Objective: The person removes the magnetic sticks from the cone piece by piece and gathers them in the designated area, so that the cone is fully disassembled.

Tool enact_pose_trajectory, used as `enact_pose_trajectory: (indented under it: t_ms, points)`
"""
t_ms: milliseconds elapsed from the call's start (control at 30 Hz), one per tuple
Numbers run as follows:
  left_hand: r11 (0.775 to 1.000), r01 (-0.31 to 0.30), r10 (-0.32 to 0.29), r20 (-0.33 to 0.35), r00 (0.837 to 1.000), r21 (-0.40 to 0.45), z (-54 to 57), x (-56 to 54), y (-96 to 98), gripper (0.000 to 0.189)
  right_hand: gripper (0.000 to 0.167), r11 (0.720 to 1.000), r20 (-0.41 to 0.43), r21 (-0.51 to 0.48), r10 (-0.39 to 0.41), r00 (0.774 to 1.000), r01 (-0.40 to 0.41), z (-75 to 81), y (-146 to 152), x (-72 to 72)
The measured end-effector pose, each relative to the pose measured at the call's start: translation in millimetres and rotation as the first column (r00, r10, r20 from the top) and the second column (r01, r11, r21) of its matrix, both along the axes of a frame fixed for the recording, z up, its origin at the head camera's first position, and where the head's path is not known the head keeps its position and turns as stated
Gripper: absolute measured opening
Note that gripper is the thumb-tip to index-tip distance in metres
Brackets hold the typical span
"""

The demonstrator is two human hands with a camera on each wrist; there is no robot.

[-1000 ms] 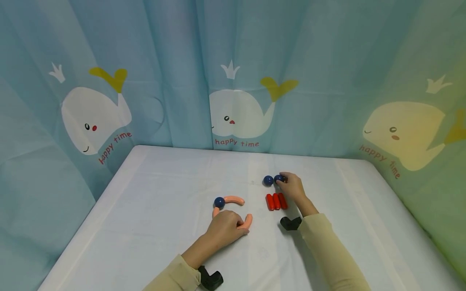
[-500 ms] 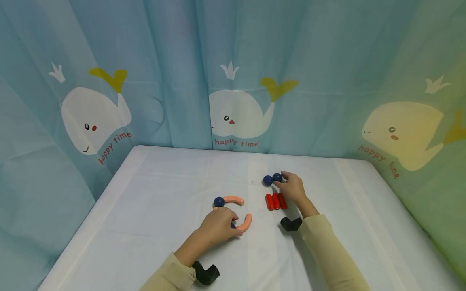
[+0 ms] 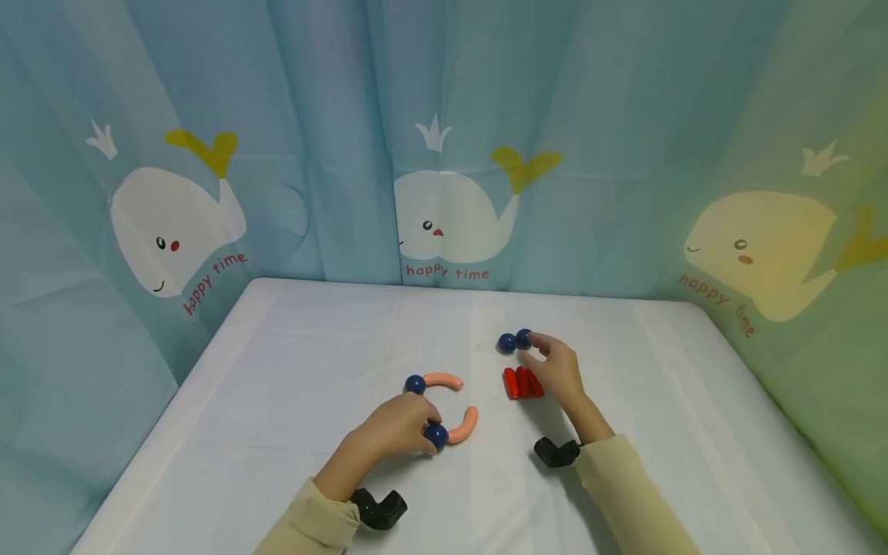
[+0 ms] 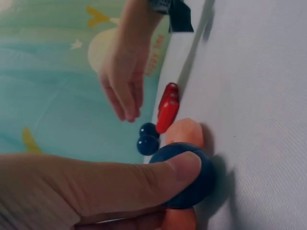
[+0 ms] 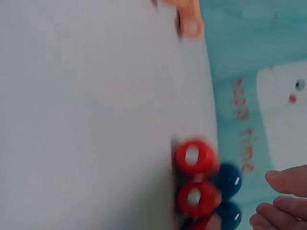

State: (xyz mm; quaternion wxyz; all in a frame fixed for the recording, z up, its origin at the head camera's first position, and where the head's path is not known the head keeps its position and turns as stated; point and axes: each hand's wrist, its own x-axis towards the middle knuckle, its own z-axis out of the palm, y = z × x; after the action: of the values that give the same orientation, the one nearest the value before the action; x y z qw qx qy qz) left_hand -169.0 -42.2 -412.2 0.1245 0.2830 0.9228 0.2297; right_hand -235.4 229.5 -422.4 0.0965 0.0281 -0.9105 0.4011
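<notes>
While blue ball [image 3: 438, 437] pinched in L grip [image 3: 397, 424], R grip [image 3: 560, 371] wide, nr red rods [image 3: 523, 383].

A shiny blue ball [image 3: 436, 436] is pinched in the left hand [image 3: 388, 428], with a bendy peach stick [image 3: 464, 425] touching its side. Another blue ball [image 3: 415, 384] touches a second bendy stick [image 3: 443, 380] farther back. Two more blue balls [image 3: 507, 343] sit close together near the right hand [image 3: 558, 371], behind three red sticks [image 3: 523, 382] lying side by side.

Left fingers [image 3: 428, 409] pinching, right fingers [image 3: 545, 341] parted
</notes>
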Motion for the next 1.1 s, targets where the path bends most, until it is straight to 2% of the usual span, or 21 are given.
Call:
enact_pose_trajectory:
  t_ms: [167, 300, 400, 600, 867, 1100]
  points:
    - [0.999, -0.001, 0.002, -0.024, 1.0, 0.04, -4.2, -2.5, 0.3, 0.035, 0.037, 0.998, -0.042, -0.018, 0.06, 0.997, -0.06, 3.4, -20, 23.6]
    - [0.997, -0.024, 0.029, -0.072, 0.997, 0.068, -9.3, -5.4, 1.9, 0.023, 0.034, 0.993, -0.005, -0.02, 0.12, 0.993, -0.12, 3.0, -38, 40.0]
    - [0.997, -0.044, 0.053, -0.129, 0.99, 0.067, -12.5, -6.6, 3.9, 0.021, 0.032, 0.991, 0.046, -0.013, 0.134, 0.99, -0.134, 0.5, -49, 45.9]
    - [0.993, -0.101, 0.111, -0.172, 0.979, 0.065, -16.5, -4.3, 9.6, 0.026, 0.03, 0.994, 0.169, 0.021, 0.102, 0.98, -0.107, -10.7, -62, 46.6]
    - [0.989, -0.141, 0.149, -0.209, 0.966, 0.053, -18.5, -2.6, 12.9, 0.03, 0.038, 0.995, 0.174, 0.08, 0.042, 0.984, -0.057, -15.4, -80, 41.5]
    - [0.987, -0.152, 0.159, -0.205, 0.966, 0.049, -17.4, -2.9, 13.7, 0.032, 0.019, 0.995, 0.183, 0.094, 0.02, 0.983, -0.038, -12.0, -87, 35.8]
